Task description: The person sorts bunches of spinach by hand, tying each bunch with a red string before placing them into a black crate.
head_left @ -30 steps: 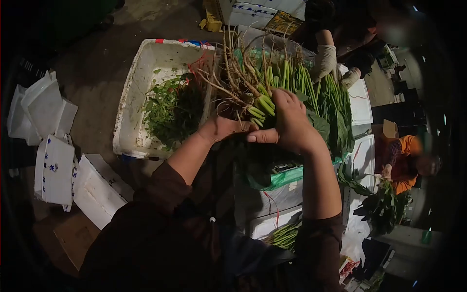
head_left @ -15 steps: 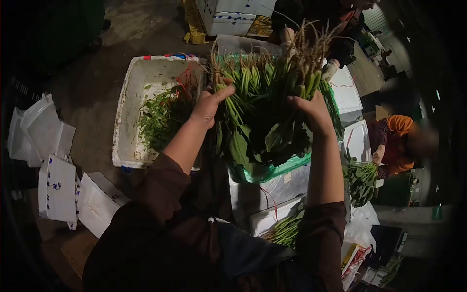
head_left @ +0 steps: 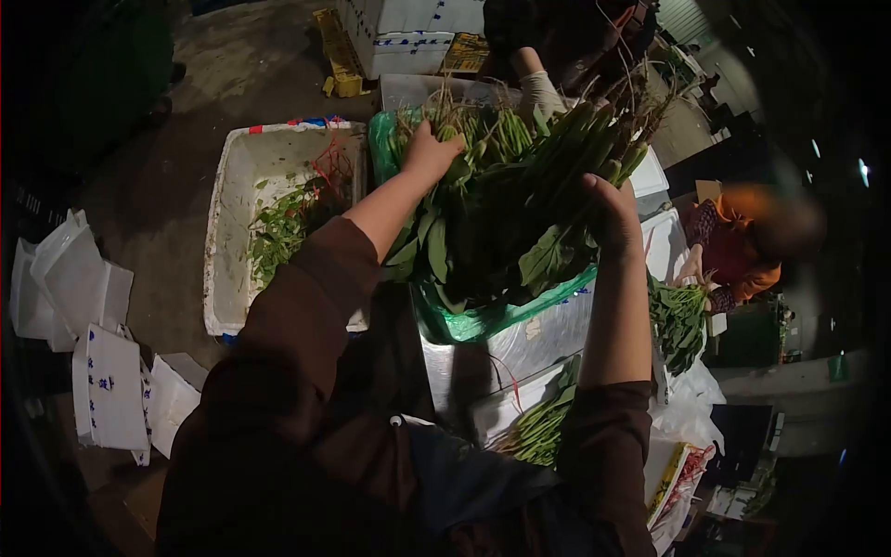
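My right hand [head_left: 613,212] is closed round a bunch of leafy greens [head_left: 566,172], its stems and brown roots pointing up and to the right; most of the fingers are behind the stems. My left hand [head_left: 432,156] grips more leafy greens [head_left: 441,218] at the stem end, thumb in front, its other fingers partly hidden. Both bunches are over a box lined with green plastic [head_left: 464,325], where more rooted greens [head_left: 512,135] stand along the far side.
A dirty white foam box [head_left: 227,200] with loose leaves [head_left: 278,227] and red ties is at left. Foam pieces [head_left: 111,385] lie beyond it. Cut stems [head_left: 538,432] rest in front. A co-worker's gloved hand [head_left: 540,95] is across the box; another person [head_left: 742,241] handles greens at right.
My left hand has moved right and upward, in among the greens. The bunch in my right hand has tipped to the right, and the view has shifted slightly.
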The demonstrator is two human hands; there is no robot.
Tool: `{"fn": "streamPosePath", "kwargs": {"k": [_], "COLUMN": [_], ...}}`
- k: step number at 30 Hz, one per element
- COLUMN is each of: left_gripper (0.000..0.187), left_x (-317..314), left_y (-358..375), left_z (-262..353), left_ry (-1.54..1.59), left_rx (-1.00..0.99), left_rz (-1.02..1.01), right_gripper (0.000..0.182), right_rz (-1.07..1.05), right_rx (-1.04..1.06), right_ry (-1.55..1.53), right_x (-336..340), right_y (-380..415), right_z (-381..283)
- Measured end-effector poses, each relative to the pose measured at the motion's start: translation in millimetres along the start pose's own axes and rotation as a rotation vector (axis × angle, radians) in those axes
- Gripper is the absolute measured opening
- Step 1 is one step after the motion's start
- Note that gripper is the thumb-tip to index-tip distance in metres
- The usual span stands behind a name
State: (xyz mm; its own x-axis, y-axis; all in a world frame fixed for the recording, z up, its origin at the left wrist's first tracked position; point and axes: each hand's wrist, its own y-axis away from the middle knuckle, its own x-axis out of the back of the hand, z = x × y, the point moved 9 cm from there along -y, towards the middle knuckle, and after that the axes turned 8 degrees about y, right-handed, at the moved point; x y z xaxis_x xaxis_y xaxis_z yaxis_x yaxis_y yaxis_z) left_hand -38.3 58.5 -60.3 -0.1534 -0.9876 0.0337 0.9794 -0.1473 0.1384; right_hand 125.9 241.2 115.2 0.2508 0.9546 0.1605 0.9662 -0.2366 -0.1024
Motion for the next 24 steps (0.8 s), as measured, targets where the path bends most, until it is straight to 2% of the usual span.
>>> {"fn": "streamPosePath", "kwargs": {"k": [1,3,5,6,8,9,11,13,15,17,19,21,22,24], "left_gripper": [0.088,0.089,0.088,0.084,0.079,0.075,0.074,0.081,0.093,0.095,0.089,0.081,0.075,0.072], "left_x": [-10.0,-17.2,-20.4,-19.7,-24.8,-27.6,-40.1,-42.1,-45.1,-32.2,-32.8,-29.3,-32.6,-32.6], "left_y": [-6.4,-14.7,-18.8,-15.8,-12.4,-16.6,-29.0,-25.2,-39.4,-20.5,-23.7,-29.2,-31.7,-29.5], "left_z": [-3.5,-6.8,-8.5,-5.4,-5.5,2.0,9.3,16.4,-26.9,-24.1,-22.8,-5.3,-10.1,-7.8], "left_ry": [-0.137,-0.103,-0.231,-0.207,-0.102,0.008,-0.008,-0.059,-0.217,-0.218,-0.261,-0.202,-0.282,-0.336], "left_rx": [0.041,0.059,0.056,0.045,0.001,-0.047,-0.084,0.010,0.100,0.121,0.101,-0.129,-0.058,-0.072], "left_rz": [-0.040,-0.081,-0.074,-0.076,-0.043,0.002,-0.012,-0.060,-0.018,0.029,0.030,0.013,-0.080,-0.112], "right_gripper": [0.063,0.063,0.061,0.061,0.059,0.059,0.059,0.059,0.059,0.059,0.059,0.060,0.060,0.059], "right_rz": [0.042,0.056,0.095,0.110,0.110,0.122,0.143,0.174,0.200,0.235,0.282,0.323,0.331,0.414], "right_rx": [0.028,0.058,0.118,0.128,0.018,0.045,0.104,0.122,0.131,0.112,0.123,0.097,0.101,0.149], "right_ry": [-0.008,-0.031,-0.106,-0.102,-0.253,-0.260,-0.296,-0.302,-0.314,-0.329,-0.331,-0.336,-0.346,-0.374], "right_x": [6.7,23.5,39.6,50.2,72.3,76.5,86.5,86.3,84.4,90.2,95.9,105.7,108.1,117.0], "right_y": [2.7,5.7,13.1,17.0,20.6,26.9,36.6,54.1,74.1,93.6,113.8,133.4,139.9,154.0], "right_z": [-3.5,-10.0,-19.3,-20.0,-3.0,-5.9,-5.2,-8.7,-8.7,-0.2,0.7,5.7,5.5,-2.2]}}
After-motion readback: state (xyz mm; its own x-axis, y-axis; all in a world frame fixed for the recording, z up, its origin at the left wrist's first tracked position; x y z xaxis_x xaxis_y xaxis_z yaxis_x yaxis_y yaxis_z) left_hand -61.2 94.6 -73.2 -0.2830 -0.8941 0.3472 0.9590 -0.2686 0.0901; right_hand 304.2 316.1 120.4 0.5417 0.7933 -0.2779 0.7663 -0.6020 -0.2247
